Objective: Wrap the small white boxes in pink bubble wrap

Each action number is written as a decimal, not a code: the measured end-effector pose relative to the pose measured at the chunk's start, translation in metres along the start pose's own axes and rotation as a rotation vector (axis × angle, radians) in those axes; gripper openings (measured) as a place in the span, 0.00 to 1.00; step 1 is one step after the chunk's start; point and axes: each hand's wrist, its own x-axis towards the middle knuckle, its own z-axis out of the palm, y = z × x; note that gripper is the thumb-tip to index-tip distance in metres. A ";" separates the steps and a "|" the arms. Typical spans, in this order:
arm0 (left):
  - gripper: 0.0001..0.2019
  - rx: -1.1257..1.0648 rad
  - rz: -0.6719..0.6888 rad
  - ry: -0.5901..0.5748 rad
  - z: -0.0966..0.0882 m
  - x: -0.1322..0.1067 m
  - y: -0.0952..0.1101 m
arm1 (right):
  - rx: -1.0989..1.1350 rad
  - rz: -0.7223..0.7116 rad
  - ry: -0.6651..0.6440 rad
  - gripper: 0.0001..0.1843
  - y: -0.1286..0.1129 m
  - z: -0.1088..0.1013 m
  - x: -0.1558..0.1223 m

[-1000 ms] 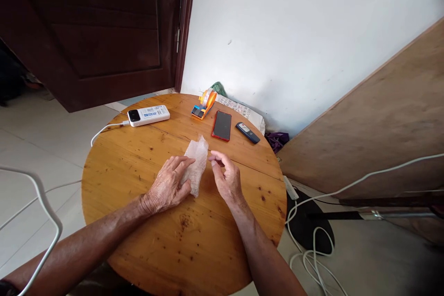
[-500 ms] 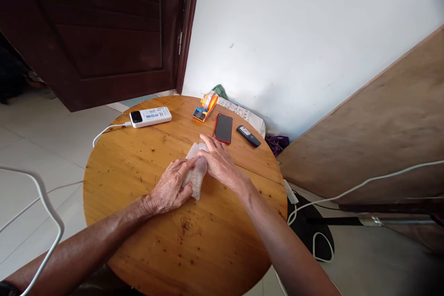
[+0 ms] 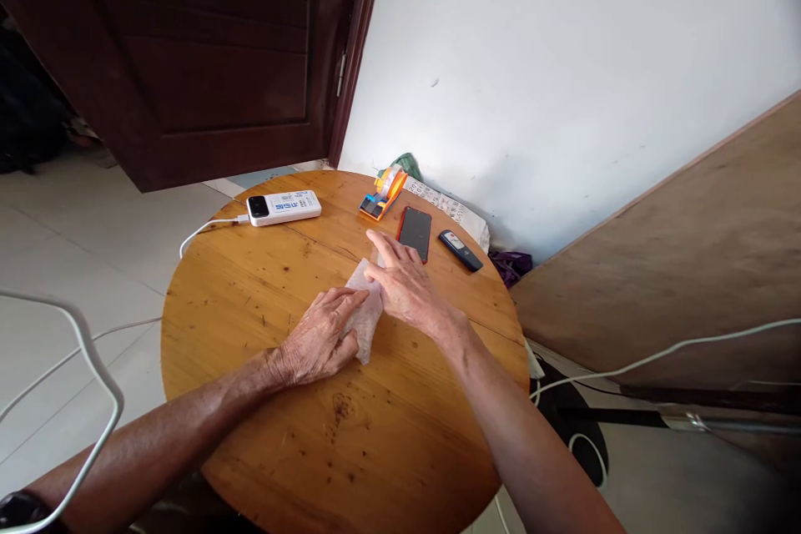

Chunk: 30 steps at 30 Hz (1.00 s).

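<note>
A small whitish, see-through packet that looks like bubble wrap (image 3: 365, 324) lies flat near the middle of the round wooden table (image 3: 250, 284). My left hand (image 3: 322, 332) holds it down, with forefinger and thumb pressed onto its near part. Over its far right edge is my right hand (image 3: 404, 279), palm down, fingers stretched and apart, thumb touching the wrap. A bit of clear film shows beside the right fingers; I cannot make out whether it is tape. What is inside the wrap is hidden.
Along the far side of the table are a white power bank (image 3: 284, 207) with a cable, an orange tape dispenser (image 3: 384, 193), a red-edged phone (image 3: 414, 232) and a dark blue handheld device (image 3: 460, 250). A white cable (image 3: 93, 350) hangs at the left, over my forearm.
The camera view has turned slightly, so the table appears shifted right. My right hand has slid a little outward over the far edge of the wrap, while the left stays pressed on it.
</note>
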 end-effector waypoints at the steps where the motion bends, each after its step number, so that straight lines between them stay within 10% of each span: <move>1: 0.33 0.000 -0.001 0.002 0.000 0.000 0.000 | 0.019 0.000 -0.019 0.11 0.003 0.004 0.004; 7: 0.37 0.062 0.077 0.018 -0.005 0.001 0.005 | 0.074 0.067 -0.081 0.07 0.010 0.020 0.018; 13: 0.24 0.055 0.150 0.019 -0.002 0.001 0.003 | 0.207 0.311 0.111 0.28 0.011 0.032 -0.002; 20: 0.23 0.041 0.170 0.067 -0.001 0.001 0.005 | 0.719 0.820 0.209 0.20 0.020 0.049 -0.032; 30: 0.21 0.037 0.173 0.090 0.003 0.000 0.001 | 0.943 0.874 0.179 0.09 0.001 0.054 -0.002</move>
